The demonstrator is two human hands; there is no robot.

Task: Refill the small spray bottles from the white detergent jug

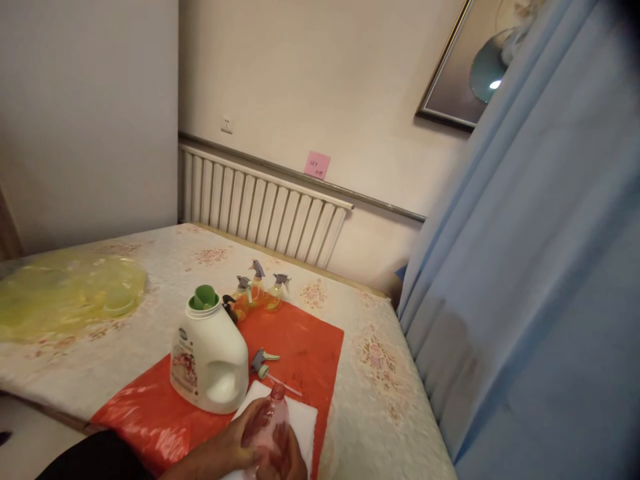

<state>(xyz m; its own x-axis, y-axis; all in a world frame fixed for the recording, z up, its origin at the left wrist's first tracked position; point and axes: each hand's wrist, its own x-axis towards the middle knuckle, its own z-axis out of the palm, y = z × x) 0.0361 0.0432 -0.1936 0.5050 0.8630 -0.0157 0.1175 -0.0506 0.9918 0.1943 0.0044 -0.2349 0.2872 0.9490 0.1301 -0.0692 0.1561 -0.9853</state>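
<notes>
White detergent jug [209, 365], green cap, on red sheet [305, 347]. Three filled spray bottles [260, 291] at sheet's far edge; loose sprayer head [263, 362] nr jug. Yellow plastic bag [65, 293] far left. Radiator [260, 210], pink note [317, 165], framed pic [473, 67], blue curtain [540, 267] right.

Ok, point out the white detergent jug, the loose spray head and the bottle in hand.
white detergent jug [207, 360], head view, front of body.
loose spray head [261, 362], head view, grey trigger top.
pink bottle [269, 420], head view, shoulder below neck.

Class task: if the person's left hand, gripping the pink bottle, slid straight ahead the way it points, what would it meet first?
Probably the loose grey spray-trigger head on the red mat, just beyond the left hand and small clear pink plastic bottle; depth is uncertain.
</notes>
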